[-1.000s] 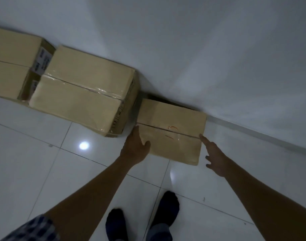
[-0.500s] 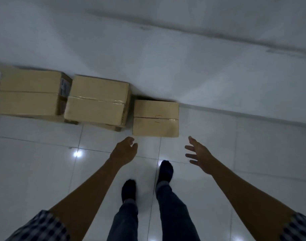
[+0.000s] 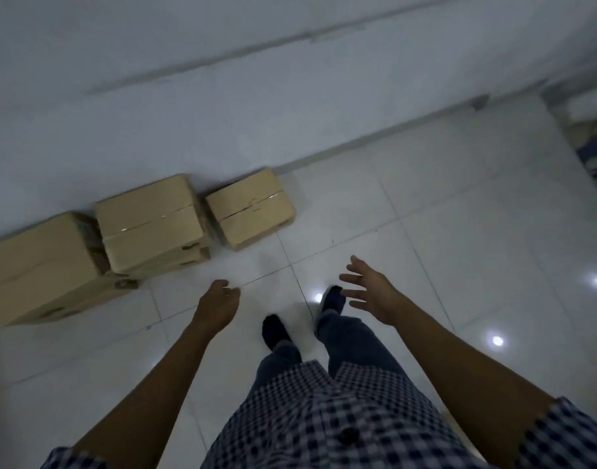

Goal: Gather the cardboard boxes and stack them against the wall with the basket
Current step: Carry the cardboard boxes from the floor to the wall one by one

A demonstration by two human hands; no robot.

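Along the left edge, I see the large cardboard box (image 3: 43,272), cut off by the frame, so I cannot tell its full length. Its far side touches the wall (image 3: 222,113). Just beside it, to the right, stands the middle box (image 3: 151,225), which seems to rest on another flat box; only a thin strip of that one shows below it. Next comes the small box (image 3: 251,206), also against the wall, with a narrow dark gap between it and the middle box. I see no basket in this view. The picture is dim and a little blurred, so I cannot read the labels. On the white tiled floor (image 3: 459,231) I see bright light spots. My left hand (image 3: 219,304) hangs empty, fingers loosely curled, near the boxes but apart from them. My right hand (image 3: 371,292) is empty, fingers spread, well apart from the small box. At the far right edge some dark objects are too blurred to name.
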